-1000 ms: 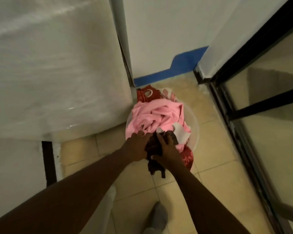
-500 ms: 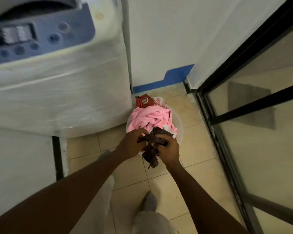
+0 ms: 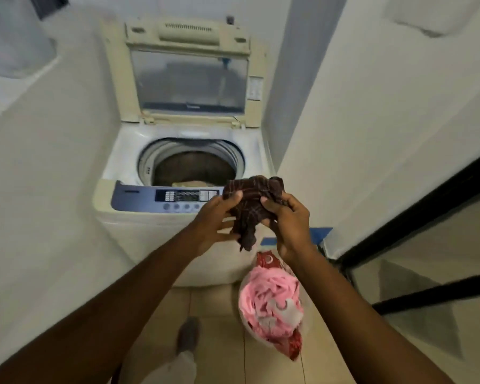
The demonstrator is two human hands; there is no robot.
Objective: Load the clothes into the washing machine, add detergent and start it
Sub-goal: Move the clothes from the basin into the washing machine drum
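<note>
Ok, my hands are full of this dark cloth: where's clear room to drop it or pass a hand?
The drum opening is free under the raised lid, with one pale item low inside. Bare floor tiles lie between the machine's front and the shoe. The basin beside them is heaped with clothes.

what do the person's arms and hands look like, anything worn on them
Both arms are bare as far as the picture shows: no sleeves reach the forearms. The left hand and the right hand wear no gloves, and no watch, bracelet or ring shows on either wrist or on the visible fingers. The nails look short and unpainted. Upper arms lie outside the frame, so a short sleeve cannot be ruled out.
</note>
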